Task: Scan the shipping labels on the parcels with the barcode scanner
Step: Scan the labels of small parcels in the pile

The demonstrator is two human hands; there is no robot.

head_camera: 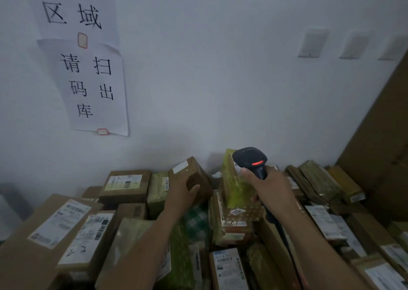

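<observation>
My right hand (268,186) grips the handle of a black barcode scanner (250,159) held upright, its red light lit and its cable running down along my forearm. My left hand (182,193) is closed on a small brown cardboard parcel (194,172), tilted up near the wall, with a white label at its top edge. The scanner's head is to the right of this parcel, a short gap apart. A green-taped parcel (235,185) stands on end between the two hands.
Several cardboard parcels with white shipping labels lie piled across the foreground, among them a large box (44,230) at left and a labelled box (125,185) by the wall. Paper signs (92,86) hang on the white wall. A tall cardboard sheet (384,139) leans at right.
</observation>
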